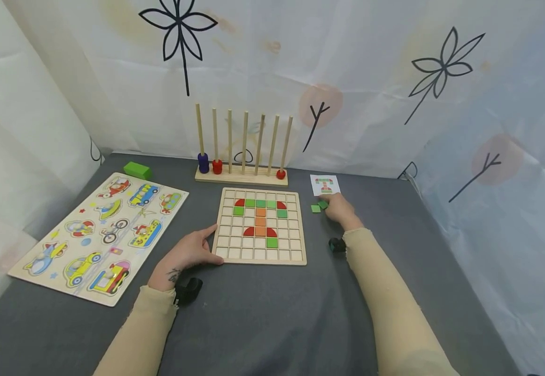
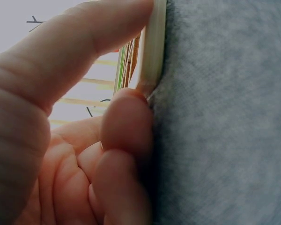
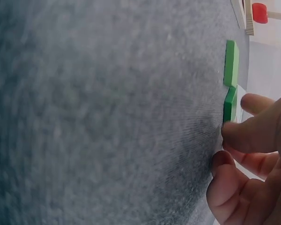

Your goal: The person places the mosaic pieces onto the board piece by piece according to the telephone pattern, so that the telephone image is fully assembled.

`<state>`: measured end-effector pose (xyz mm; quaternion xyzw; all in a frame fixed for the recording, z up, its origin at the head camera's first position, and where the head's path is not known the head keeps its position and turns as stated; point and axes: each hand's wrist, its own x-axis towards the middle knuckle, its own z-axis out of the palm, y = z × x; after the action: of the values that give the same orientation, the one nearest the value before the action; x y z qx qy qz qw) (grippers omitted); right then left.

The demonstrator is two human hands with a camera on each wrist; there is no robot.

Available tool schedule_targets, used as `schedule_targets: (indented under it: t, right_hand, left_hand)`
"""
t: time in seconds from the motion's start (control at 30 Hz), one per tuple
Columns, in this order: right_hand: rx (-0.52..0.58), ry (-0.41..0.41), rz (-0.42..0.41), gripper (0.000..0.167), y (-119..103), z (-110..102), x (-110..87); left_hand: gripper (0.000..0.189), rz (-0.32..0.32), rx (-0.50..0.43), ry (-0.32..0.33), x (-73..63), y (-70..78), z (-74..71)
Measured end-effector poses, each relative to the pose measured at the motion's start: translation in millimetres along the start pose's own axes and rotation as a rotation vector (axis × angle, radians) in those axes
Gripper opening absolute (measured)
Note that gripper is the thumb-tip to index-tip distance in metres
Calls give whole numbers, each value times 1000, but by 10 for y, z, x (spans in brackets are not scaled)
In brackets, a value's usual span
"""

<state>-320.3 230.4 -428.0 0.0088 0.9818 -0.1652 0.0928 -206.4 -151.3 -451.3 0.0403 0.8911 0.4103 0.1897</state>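
A wooden grid board (image 1: 260, 259) lies flat, bearing several green, orange and red tiles. At its front left corner my left hand (image 1: 188, 257) touches the rim, index finger on the left edge and thumb on the front edge. In the left wrist view, the rim (image 2: 154, 51) meets the fingers. My right hand (image 1: 340, 210) is right of the board, thumb and index finger around a dark green tile (image 3: 230, 104) on the cloth. A lighter green square tile (image 1: 316, 209) lies against it. Just behind them is a small pattern card (image 1: 325, 185), its lower edge near my fingers.
A wooden stand with several upright pegs (image 1: 241, 177) is behind the board, with blue and red beads on some pegs. On the left lies a vehicle puzzle board (image 1: 98, 235), with a green block (image 1: 137, 171) behind it. White printed curtains (image 1: 272, 62) enclose the grey table.
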Motion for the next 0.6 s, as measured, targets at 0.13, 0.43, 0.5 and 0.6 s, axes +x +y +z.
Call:
schedule_targets:
  t: [0.13, 0.43, 0.5, 0.6]
  right_hand:
    - [-27, 2, -6, 52, 34, -8, -19]
    - [1, 26, 25, 37, 119, -39, -115]
    - [1, 41, 31, 34, 132, -42, -138]
    - [24, 82, 52, 30, 133, -57, -173]
  left_hand:
    - [99, 4, 4, -3, -5, 13, -4]
    - [98, 2, 10, 0, -8, 11, -4]
    - [99, 5, 10, -1, -7, 9, -2]
    - [99, 9, 13, -1, -4, 6, 0]
